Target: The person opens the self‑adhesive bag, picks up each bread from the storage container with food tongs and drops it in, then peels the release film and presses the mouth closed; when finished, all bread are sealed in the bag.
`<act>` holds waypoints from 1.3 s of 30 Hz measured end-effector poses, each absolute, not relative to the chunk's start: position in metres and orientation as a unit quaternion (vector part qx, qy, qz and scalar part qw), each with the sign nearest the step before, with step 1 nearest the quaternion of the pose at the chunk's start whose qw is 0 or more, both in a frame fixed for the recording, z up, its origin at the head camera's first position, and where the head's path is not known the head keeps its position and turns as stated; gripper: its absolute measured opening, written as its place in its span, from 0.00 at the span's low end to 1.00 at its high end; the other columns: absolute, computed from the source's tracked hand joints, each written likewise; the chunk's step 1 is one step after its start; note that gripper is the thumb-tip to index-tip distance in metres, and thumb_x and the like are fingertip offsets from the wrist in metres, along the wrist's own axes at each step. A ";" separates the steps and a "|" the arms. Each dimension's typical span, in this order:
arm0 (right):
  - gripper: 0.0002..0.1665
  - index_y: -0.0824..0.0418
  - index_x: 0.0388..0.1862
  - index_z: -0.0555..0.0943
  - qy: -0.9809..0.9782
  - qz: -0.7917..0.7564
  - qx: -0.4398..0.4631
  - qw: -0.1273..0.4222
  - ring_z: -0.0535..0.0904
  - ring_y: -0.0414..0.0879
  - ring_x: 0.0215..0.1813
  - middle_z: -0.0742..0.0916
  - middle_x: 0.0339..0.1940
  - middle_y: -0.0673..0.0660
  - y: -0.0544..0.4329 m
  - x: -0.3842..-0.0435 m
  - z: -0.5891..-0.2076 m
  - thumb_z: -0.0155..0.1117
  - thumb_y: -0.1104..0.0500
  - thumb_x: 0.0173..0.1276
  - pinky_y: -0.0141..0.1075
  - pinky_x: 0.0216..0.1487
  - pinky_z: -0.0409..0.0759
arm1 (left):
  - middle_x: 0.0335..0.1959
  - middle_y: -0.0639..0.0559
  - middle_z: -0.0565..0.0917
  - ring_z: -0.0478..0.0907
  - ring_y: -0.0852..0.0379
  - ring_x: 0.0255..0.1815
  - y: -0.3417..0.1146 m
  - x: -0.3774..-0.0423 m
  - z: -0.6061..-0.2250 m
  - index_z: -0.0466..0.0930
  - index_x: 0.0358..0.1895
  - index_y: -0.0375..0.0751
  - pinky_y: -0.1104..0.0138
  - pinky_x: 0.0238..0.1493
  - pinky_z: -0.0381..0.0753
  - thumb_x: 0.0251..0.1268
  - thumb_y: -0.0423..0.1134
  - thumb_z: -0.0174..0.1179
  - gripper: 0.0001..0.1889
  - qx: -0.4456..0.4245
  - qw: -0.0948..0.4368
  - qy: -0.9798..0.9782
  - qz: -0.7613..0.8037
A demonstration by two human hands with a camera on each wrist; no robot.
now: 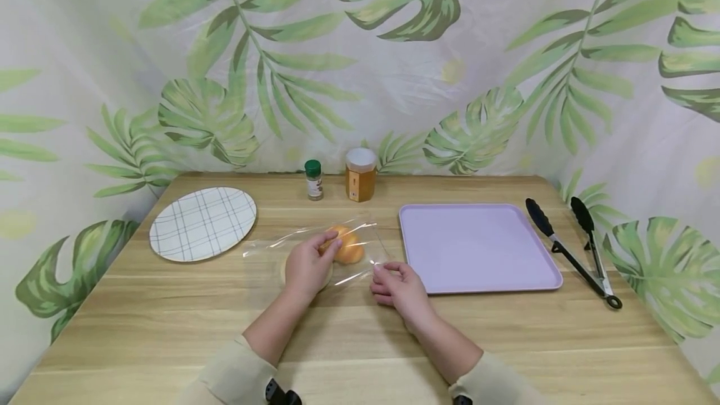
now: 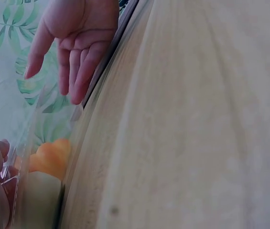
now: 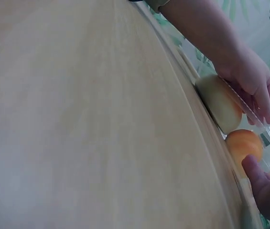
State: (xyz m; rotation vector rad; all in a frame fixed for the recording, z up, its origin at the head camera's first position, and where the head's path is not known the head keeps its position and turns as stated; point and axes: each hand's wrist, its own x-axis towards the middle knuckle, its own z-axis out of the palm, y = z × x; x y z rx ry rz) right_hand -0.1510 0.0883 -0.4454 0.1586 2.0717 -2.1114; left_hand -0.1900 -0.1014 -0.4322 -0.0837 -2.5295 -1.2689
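A clear plastic bag (image 1: 360,277) lies on the table with two bread-like pieces inside or under it; I cannot tell which. One is a golden, lobed bun (image 1: 350,249). The other is a rounder bun (image 3: 216,102) with pale sides, mostly hidden under my left hand in the head view. My left hand (image 1: 306,265) is over the bag and pinches its film between thumb and fingers. Beside the bag's right edge is my right hand (image 1: 402,292). In the left wrist view its thumb stands apart from its loosely bent fingers, with nothing visible between them.
A lilac tray (image 1: 478,249) lies to the right, and black-tipped tongs (image 1: 582,267) rest spread beyond it. At the back stand a green-capped spice jar (image 1: 314,181) and an amber jar (image 1: 360,177) with a white lid. A checked plate (image 1: 202,224) sits at the left.
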 end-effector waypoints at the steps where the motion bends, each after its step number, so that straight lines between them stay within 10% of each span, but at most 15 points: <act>1: 0.28 0.73 0.57 0.69 0.691 -0.715 0.058 0.089 0.87 0.46 0.39 0.85 0.47 0.73 0.087 -0.153 -0.447 0.62 0.53 0.71 0.37 0.40 0.88 | 0.39 0.45 0.89 0.69 0.62 0.20 -0.100 -0.190 -0.433 0.86 0.48 0.42 0.70 0.21 0.68 0.65 0.44 0.64 0.14 -0.032 0.155 -0.882 -0.443; 5: 0.21 0.71 0.52 0.70 0.676 -0.729 0.073 0.078 0.88 0.45 0.36 0.87 0.42 0.70 0.082 -0.157 -0.450 0.61 0.56 0.71 0.35 0.37 0.88 | 0.44 0.44 0.89 0.70 0.58 0.20 -0.096 -0.190 -0.434 0.86 0.49 0.42 0.65 0.22 0.72 0.65 0.45 0.64 0.14 -0.040 0.156 -0.889 -0.429; 11: 0.14 0.73 0.51 0.72 0.654 -0.748 0.101 0.059 0.85 0.38 0.31 0.88 0.30 0.56 0.083 -0.160 -0.452 0.57 0.66 0.70 0.29 0.35 0.87 | 0.50 0.42 0.87 0.85 0.45 0.47 -0.091 -0.189 -0.433 0.84 0.53 0.41 0.51 0.48 0.83 0.66 0.46 0.63 0.17 -0.050 0.141 -0.896 -0.419; 21: 0.18 0.78 0.55 0.72 0.646 -0.752 0.112 0.066 0.84 0.37 0.31 0.87 0.32 0.55 0.094 -0.157 -0.454 0.55 0.68 0.70 0.27 0.37 0.86 | 0.27 0.41 0.82 0.66 0.57 0.12 -0.108 -0.214 -0.395 0.76 0.63 0.45 0.66 0.16 0.70 0.76 0.52 0.48 0.22 -0.049 0.042 -0.891 -0.450; 25: 0.18 0.78 0.55 0.72 0.637 -0.759 0.112 0.073 0.84 0.37 0.32 0.87 0.32 0.54 0.095 -0.154 -0.455 0.55 0.67 0.71 0.27 0.37 0.86 | 0.47 0.41 0.86 0.84 0.48 0.39 -0.114 -0.244 -0.387 0.76 0.63 0.41 0.57 0.40 0.85 0.76 0.47 0.49 0.21 -0.081 0.005 -0.897 -0.436; 28: 0.17 0.77 0.55 0.72 0.630 -0.764 0.113 0.079 0.85 0.37 0.31 0.88 0.32 0.54 0.093 -0.151 -0.457 0.54 0.67 0.71 0.27 0.36 0.86 | 0.62 0.42 0.80 0.75 0.43 0.65 -0.110 -0.265 -0.392 0.76 0.63 0.39 0.49 0.66 0.74 0.76 0.44 0.50 0.20 -0.092 -0.031 -0.908 -0.408; 39: 0.16 0.78 0.52 0.74 0.632 -0.765 0.098 0.082 0.85 0.37 0.31 0.89 0.34 0.58 0.083 -0.148 -0.460 0.55 0.67 0.70 0.27 0.35 0.86 | 0.53 0.38 0.84 0.78 0.43 0.57 -0.092 -0.298 -0.419 0.81 0.55 0.33 0.52 0.65 0.75 0.72 0.40 0.55 0.16 -0.112 -0.077 -0.929 -0.343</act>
